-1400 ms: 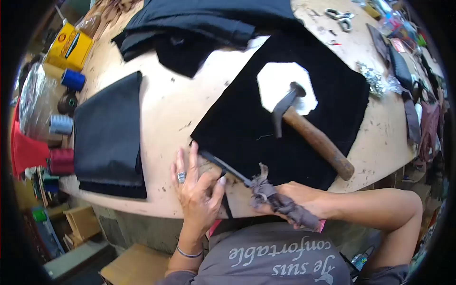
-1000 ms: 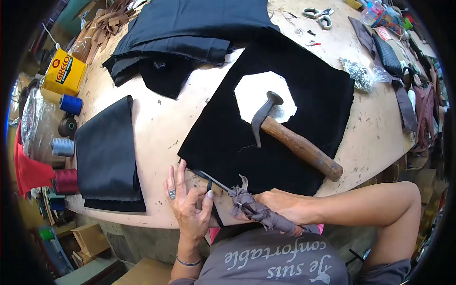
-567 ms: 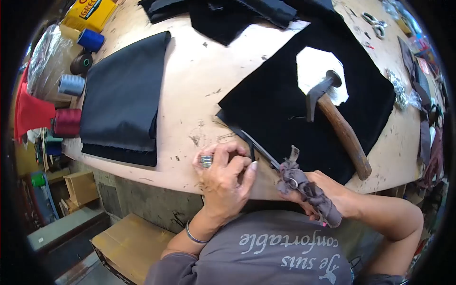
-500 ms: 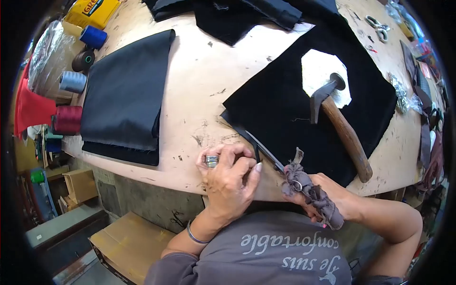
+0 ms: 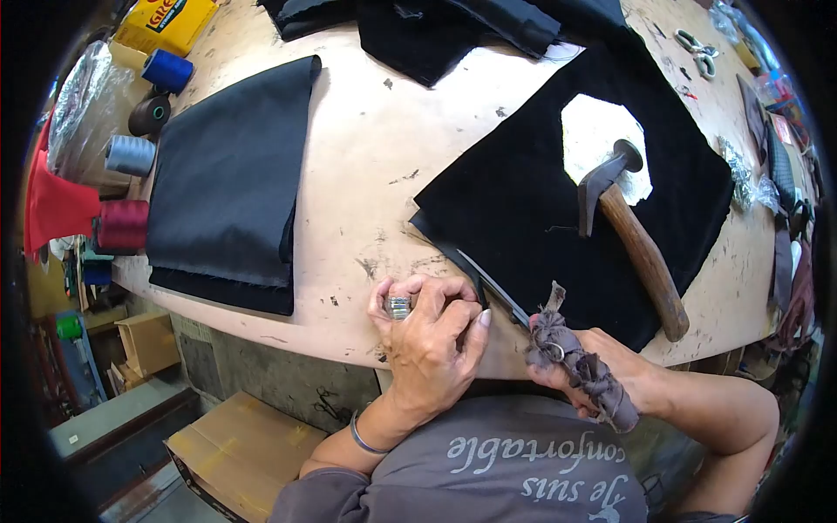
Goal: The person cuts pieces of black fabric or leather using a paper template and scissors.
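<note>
While the hammer (image 5: 632, 235) weights the black cloth (image 5: 514, 209), fingers of the left hand (image 5: 427, 336) pinch its edge taut. The right hand (image 5: 610, 362) clenches the rag-wrapped knife (image 5: 549, 336).

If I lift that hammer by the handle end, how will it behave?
The hammer probably tips head-down: metal head, wooden handle. Rigid, so no flex. Pushed instead, it would likely drag and bunch the limp-looking cloth under it; the curved head should stop any roll.
</note>
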{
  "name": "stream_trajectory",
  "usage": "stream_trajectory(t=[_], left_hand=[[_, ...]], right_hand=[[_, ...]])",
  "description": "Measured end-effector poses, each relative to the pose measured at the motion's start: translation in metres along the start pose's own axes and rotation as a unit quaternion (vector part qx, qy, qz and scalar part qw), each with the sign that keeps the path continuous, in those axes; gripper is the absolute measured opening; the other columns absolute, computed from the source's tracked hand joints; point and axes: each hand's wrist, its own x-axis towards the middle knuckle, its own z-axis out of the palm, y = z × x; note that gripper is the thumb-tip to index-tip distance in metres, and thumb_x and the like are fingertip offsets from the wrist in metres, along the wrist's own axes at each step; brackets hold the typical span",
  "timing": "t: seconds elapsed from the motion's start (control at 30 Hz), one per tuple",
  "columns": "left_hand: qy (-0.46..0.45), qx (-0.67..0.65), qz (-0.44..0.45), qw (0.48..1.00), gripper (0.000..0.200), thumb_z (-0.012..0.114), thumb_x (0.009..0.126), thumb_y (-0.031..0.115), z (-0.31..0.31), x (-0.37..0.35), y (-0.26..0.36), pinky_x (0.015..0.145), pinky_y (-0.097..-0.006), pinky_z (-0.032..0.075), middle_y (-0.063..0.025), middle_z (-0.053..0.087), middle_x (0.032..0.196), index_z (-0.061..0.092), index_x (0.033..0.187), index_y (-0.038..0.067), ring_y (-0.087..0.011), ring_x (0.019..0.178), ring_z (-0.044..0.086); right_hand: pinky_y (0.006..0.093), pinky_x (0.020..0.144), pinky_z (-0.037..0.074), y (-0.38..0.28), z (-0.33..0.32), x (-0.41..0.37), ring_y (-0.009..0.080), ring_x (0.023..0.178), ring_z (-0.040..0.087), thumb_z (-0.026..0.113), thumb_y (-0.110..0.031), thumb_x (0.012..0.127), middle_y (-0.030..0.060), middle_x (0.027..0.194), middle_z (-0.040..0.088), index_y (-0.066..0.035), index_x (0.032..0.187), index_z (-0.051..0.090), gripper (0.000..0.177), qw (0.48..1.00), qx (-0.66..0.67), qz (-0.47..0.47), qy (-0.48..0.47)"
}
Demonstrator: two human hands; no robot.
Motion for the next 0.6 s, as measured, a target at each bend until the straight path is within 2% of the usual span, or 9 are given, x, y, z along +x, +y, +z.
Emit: stream_trajectory(t=[0.27, 0.47, 0.6], left_hand=[[0.0, -0.006, -0.004, 1.0, 0.006, 0.064, 0.069, 0.012, 0.0007, -0.0008, -0.0013, 0.092, -0.0465, 0.018, 0.0023, 0.054, 0.085, 0.058, 0.069, 0.011, -0.0206, 0.092, 0.048], [-0.007, -0.009, -0.003, 1.0, 0.006, 0.064, 0.068, 0.012, -0.0002, -0.0005, -0.0009, 0.091, -0.0468, 0.017, 0.0021, 0.053, 0.085, 0.058, 0.069, 0.011, -0.0205, 0.093, 0.048], [-0.007, -0.009, 0.003, 1.0, 0.006, 0.064, 0.068, 0.012, -0.0002, -0.0007, -0.0017, 0.092, -0.0466, 0.017, 0.0019, 0.053, 0.085, 0.058, 0.068, 0.011, -0.0204, 0.092, 0.048]], right_hand=[[0.0224, 0.039, 0.04, -0.0015, 0.0012, -0.0005, 0.01, 0.04, 0.049, 0.054, -0.041, 0.08, 0.0028, 0.05, 0.045, -0.002, 0.081, 0.045, 0.04, 0.999, 0.001, 0.034, -0.007], [0.0219, 0.039, 0.041, -0.0001, 0.0034, -0.0008, 0.0095, 0.039, 0.048, 0.054, -0.044, 0.081, 0.0024, 0.05, 0.044, -0.003, 0.08, 0.045, 0.042, 1.0, 0.004, 0.003, 0.003], [0.0216, 0.038, 0.041, -0.002, 0.0052, -0.0002, 0.0089, 0.039, 0.048, 0.054, -0.038, 0.083, 0.0018, 0.049, 0.045, -0.003, 0.078, 0.045, 0.036, 1.0, -0.002, -0.017, 0.012]])
